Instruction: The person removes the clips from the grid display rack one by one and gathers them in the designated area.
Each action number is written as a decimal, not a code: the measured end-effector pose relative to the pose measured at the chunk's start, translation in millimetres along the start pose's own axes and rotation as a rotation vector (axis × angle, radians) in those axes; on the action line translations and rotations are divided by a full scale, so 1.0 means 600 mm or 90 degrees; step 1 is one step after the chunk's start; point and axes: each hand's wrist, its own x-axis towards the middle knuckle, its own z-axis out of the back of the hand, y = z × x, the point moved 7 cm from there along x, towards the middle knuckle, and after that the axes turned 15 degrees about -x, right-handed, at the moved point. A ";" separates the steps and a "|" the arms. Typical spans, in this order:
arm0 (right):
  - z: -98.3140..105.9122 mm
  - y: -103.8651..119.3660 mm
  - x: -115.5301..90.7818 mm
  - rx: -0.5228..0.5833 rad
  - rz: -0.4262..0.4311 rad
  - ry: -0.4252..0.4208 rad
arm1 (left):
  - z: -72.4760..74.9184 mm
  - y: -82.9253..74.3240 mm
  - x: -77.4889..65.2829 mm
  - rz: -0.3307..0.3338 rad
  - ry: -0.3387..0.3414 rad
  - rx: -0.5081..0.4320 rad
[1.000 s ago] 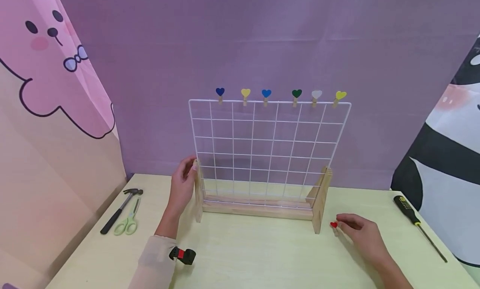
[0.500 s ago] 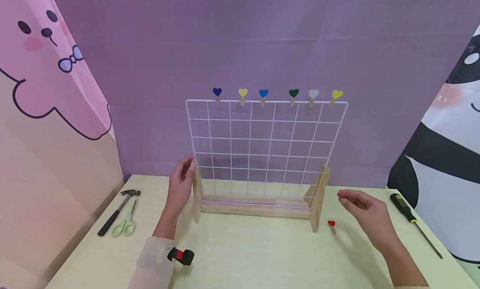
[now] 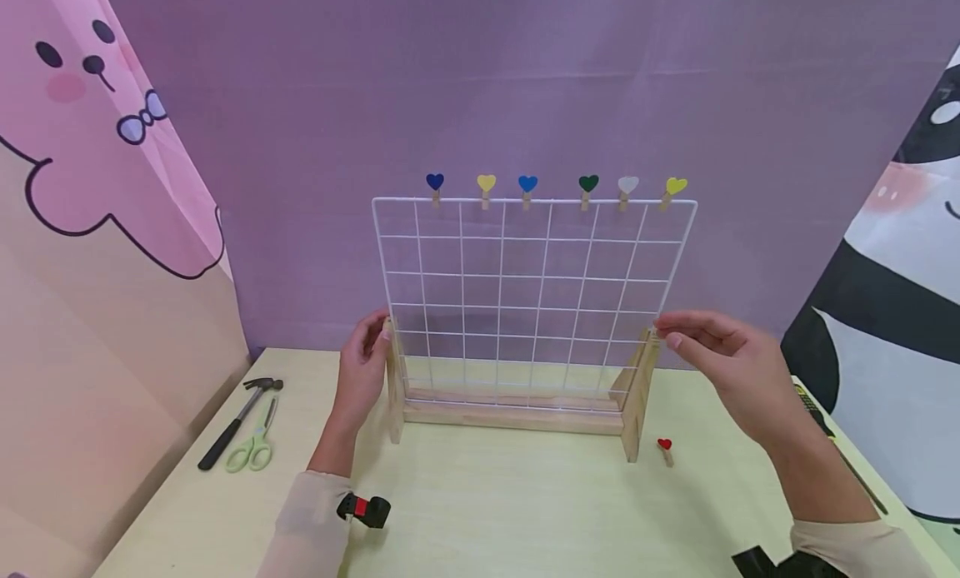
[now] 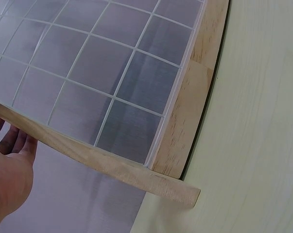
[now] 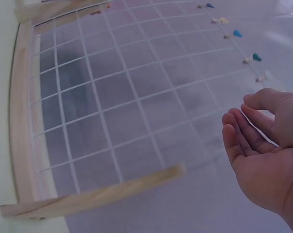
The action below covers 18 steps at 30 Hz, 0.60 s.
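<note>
A white wire grid [image 3: 555,201] stands upright in a wooden stand [image 3: 513,418]. My left hand [image 3: 362,370] grips the top of the stand's left upright [image 4: 107,167], thumb on one side and fingers on the other. By the top of the right upright [image 3: 637,399] is my right hand [image 3: 738,374]; in the right wrist view its loosely bent fingers [image 5: 231,141] hold nothing and are apart from the wood. Several heart clothespins line the grid's top edge, from a dark blue one [image 3: 435,181] to a yellow one [image 3: 676,186]. A red heart clothespin [image 3: 665,446] lies on the table.
To the left on the table [image 3: 487,511] lie a claw hammer [image 3: 240,424] and green-handled scissors [image 3: 255,445]. A screwdriver [image 3: 862,482] at the right edge is partly hidden by my right forearm. A purple cloth [image 3: 525,78] hangs behind the stand.
My right hand has let go of the red heart clothespin, leaving it on the table, and moved up to the right upright's top. My left hand keeps its grip on the stand.
</note>
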 end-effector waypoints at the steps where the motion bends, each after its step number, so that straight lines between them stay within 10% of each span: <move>1: 0.002 0.009 0.004 -0.002 0.001 -0.003 | 0.000 0.000 0.000 0.002 -0.001 0.001; 18: 0.026 0.149 0.068 0.112 0.069 -0.028 | -0.001 0.002 -0.001 0.027 0.001 0.000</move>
